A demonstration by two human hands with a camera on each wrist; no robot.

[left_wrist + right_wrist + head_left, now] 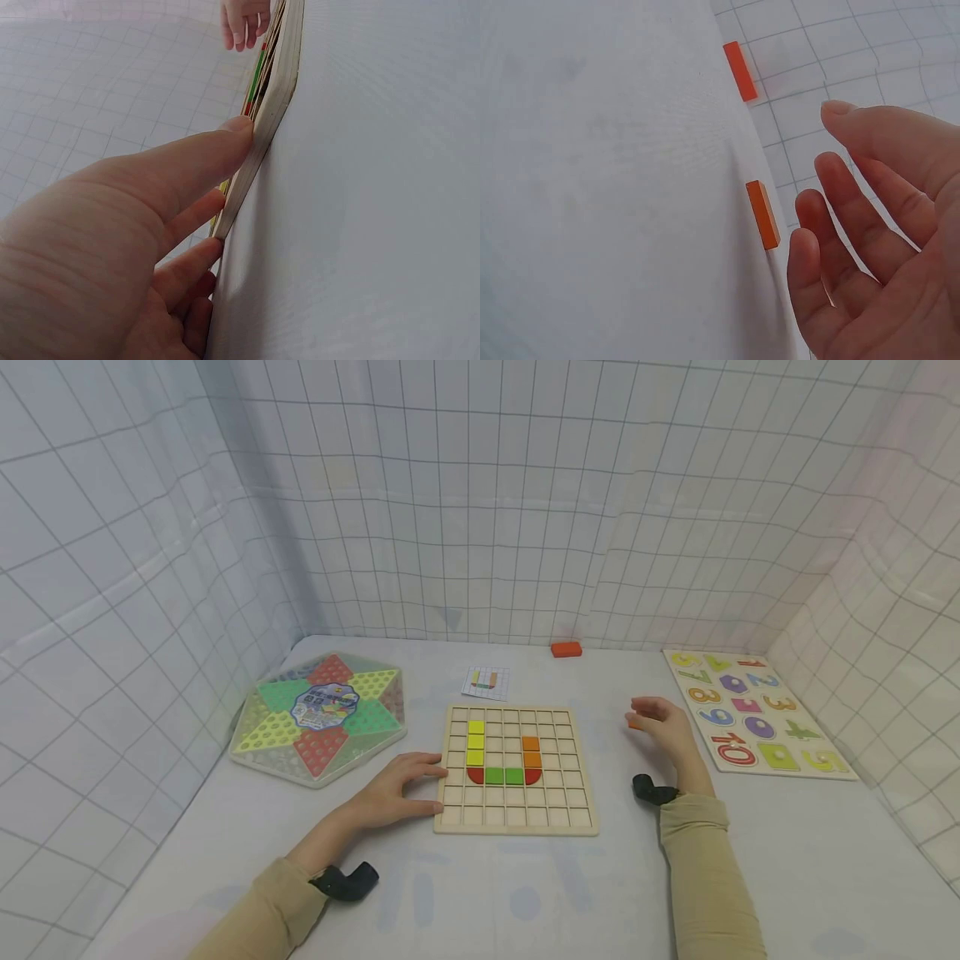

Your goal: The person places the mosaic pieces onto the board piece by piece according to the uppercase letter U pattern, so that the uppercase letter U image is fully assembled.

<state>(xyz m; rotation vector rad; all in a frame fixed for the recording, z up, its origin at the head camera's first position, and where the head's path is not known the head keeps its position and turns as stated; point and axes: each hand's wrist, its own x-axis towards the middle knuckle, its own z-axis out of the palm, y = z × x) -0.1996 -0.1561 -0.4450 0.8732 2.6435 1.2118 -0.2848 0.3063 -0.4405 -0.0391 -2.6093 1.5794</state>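
Observation:
A wooden grid board (517, 830) lies in the middle of the table. On it stand three yellow tiles (476, 742), two green tiles (504, 776), two orange tiles (531, 752) and two red curved tiles in a U shape. My left hand (397, 792) touches the board's left edge with thumb and fingertips, which the left wrist view shows close up. Right of the board, my right hand (663, 727) hovers with loosely bent fingers beside an orange block (763, 215) on the table. Nothing is between its thumb and fingers.
Behind the board lies a small pattern card (486, 683) with a U drawing. A red-orange block (566, 649) sits near the back wall. On the left is a Chinese checkers board (318, 714), on the right a number puzzle board (753, 714). Gridded cloth walls surround the table.

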